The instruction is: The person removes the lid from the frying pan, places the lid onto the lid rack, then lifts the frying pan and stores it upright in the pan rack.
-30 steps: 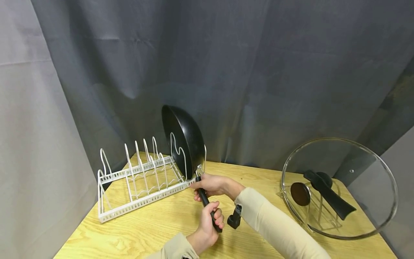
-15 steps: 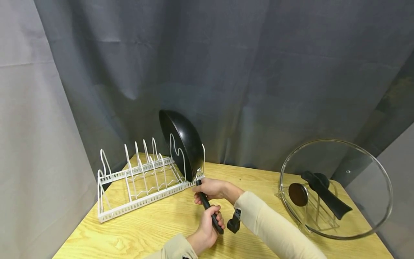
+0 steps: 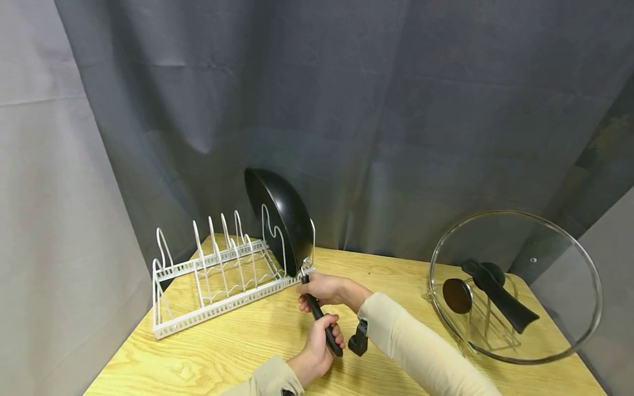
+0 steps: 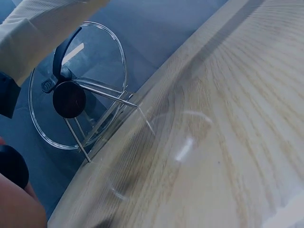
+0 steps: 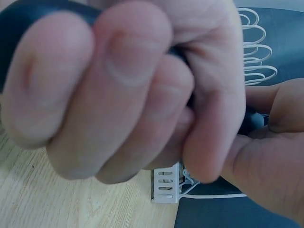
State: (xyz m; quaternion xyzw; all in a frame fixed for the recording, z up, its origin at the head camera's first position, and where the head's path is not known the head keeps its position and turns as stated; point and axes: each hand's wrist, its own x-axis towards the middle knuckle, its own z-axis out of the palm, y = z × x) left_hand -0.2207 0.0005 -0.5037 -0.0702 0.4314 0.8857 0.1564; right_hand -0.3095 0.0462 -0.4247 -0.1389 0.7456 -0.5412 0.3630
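Note:
A black wok (image 3: 289, 214) stands on its side at the right end of a white wire rack (image 3: 228, 306), its bowl between the rack's uprights. Its black handle (image 3: 317, 311) slopes down toward the person. My left hand (image 3: 316, 347) grips the handle near its free end. Farther up, close to the metal neck, my right hand (image 3: 327, 288) holds the same handle. In the right wrist view the left hand's curled fingers (image 5: 123, 85) fill the foreground, with part of the right hand (image 5: 275, 152) at the right edge. The wok's lower edge is partly hidden behind the rack wires.
A large glass lid (image 3: 515, 362) with a metal rim leans in a wire stand (image 3: 487, 324) at the right. It has a long black handle (image 3: 505, 300) and a brown round knob (image 3: 458, 296). Left rack dividers (image 3: 198, 242) hold nothing. Grey curtains (image 3: 346, 110) hang behind the wooden table (image 3: 208, 363).
Over the first half second the wok sinks slightly and leans a little more to the left, with both hands following on the handle. Since then it stays almost still.

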